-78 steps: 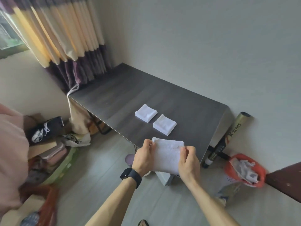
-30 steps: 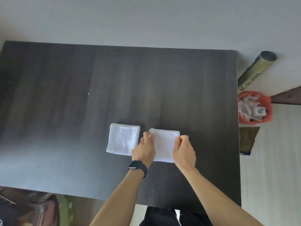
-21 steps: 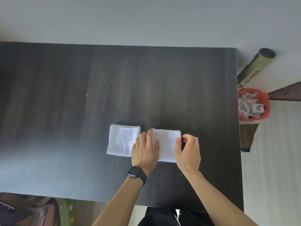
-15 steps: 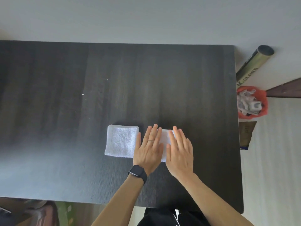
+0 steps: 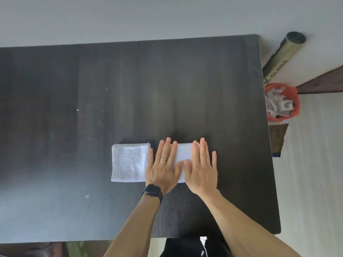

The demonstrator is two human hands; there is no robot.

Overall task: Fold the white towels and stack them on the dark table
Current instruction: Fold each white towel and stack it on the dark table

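1. White terry cloth is recorded at two places on the dark desk (image 5: pixel 130 80), in each case folded into a small rectangle and lying flat.
2. The left hand (image 5: pixel 163 164) is laid palm down on the left part of the pressed towel (image 5: pixel 182 152). Its fingers are straight and slightly spread, and nothing is grasped.
3. The right hand (image 5: pixel 201 167) is laid palm down on the right part of the same towel. Its fingers are also straight and released, with no grip taken.
4. The two thumbs are seen side by side over the middle of the pressed towel. The longest fingertips of both hands reach past its far edge onto the desk.
5. The pressed towel is largely covered. Only a strip between the hands and a short piece of the near edge by the wrists are exposed. The number of layers beneath the palms cannot be told.
6. The second towel (image 5: pixel 129 162) is found just left of the left hand, with a hem along its outer side. Its inner edge meets the little-finger side of that hand. Whether the two towels touch cannot be told.
7. A black watch (image 5: pixel 152 191) is worn on the left wrist, and a gold-coloured ring (image 5: pixel 163 158) on a finger of the left hand.
8. Well to the right of the right hand, beyond the desk edge, three items are noted:
   - an olive-gold tube (image 5: pixel 278 58) leaned against the pale wall (image 5: pixel 130 15);
   - an orange bag (image 5: pixel 295 108) holding crumpled white scraps;
   - a brown flat piece (image 5: pixel 278 138) on the floor.
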